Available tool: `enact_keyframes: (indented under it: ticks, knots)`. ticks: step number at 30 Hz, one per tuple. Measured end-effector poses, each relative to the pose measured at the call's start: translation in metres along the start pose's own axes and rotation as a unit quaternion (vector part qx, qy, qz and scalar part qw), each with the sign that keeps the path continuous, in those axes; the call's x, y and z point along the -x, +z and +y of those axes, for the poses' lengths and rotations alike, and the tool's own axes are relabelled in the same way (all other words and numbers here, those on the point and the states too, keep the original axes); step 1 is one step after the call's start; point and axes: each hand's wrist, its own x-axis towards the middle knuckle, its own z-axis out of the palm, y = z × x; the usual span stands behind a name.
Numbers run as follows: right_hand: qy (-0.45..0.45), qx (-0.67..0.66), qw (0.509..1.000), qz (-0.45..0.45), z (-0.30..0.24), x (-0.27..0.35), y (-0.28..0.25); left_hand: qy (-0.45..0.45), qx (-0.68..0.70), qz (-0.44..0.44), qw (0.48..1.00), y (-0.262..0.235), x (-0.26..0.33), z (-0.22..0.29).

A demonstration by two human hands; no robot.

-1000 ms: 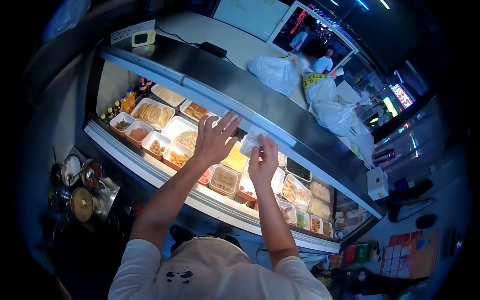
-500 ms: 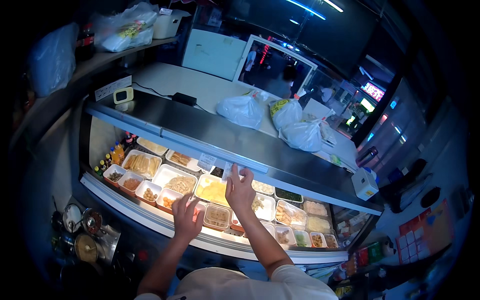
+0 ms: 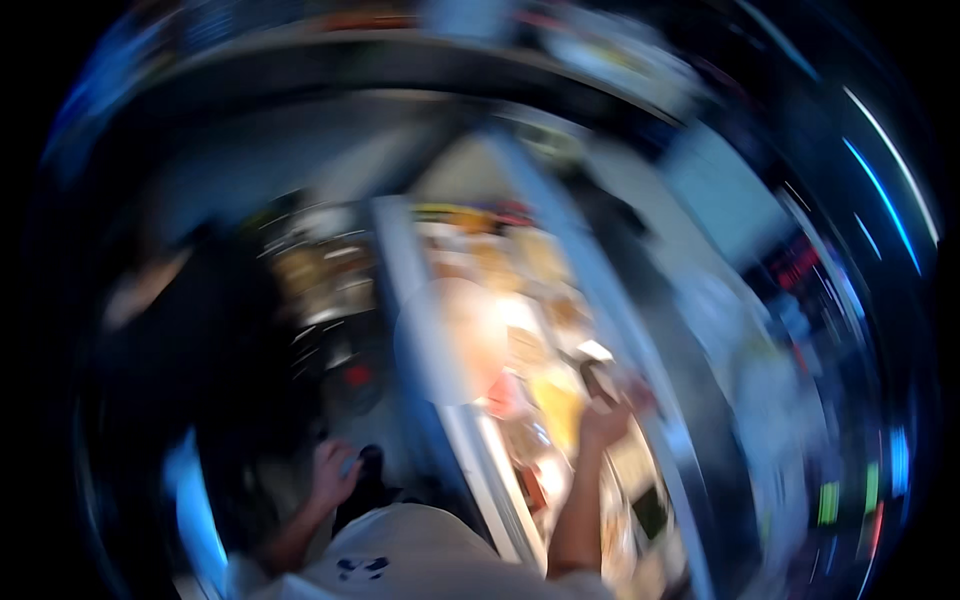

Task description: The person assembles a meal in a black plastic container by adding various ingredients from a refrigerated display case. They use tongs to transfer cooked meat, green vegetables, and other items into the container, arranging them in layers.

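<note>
The view is badly smeared by motion. My right hand [image 3: 607, 418] is raised over the lit food display case [image 3: 520, 300] and seems closed around a small pale object [image 3: 597, 365]; the blur hides what that object is. My left hand [image 3: 333, 473] hangs low on the near side of the case, beside a dark shape [image 3: 370, 468]. Its fingers look curled, though whether it holds anything is unclear. Trays of yellow and orange food [image 3: 555, 395] show as blurred patches under my right hand.
The case's pale metal front rail [image 3: 425, 330] runs diagonally through the middle. Left of it is a dark area with shiny metal pots [image 3: 305, 270]. Coloured lights streak along the right rim.
The view has swung sharply and tilted, so the case now runs diagonally. My left hand has dropped away from the case to a low position. My right hand stays up over the trays.
</note>
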Motion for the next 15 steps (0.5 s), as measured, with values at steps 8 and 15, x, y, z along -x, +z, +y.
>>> enact_keyframes:
  ticks: [8,15]
  knots:
    - [-0.519,-0.059,0.820,0.233,-0.027,0.091,-0.024,-0.286,0.123,0.086,0.946,-0.054,0.146,-0.027]
    - [-0.256,-0.356,0.743,-0.506,-0.100,0.314,0.049,-0.407,0.143,0.206,0.878,-0.072,0.221,-0.113]
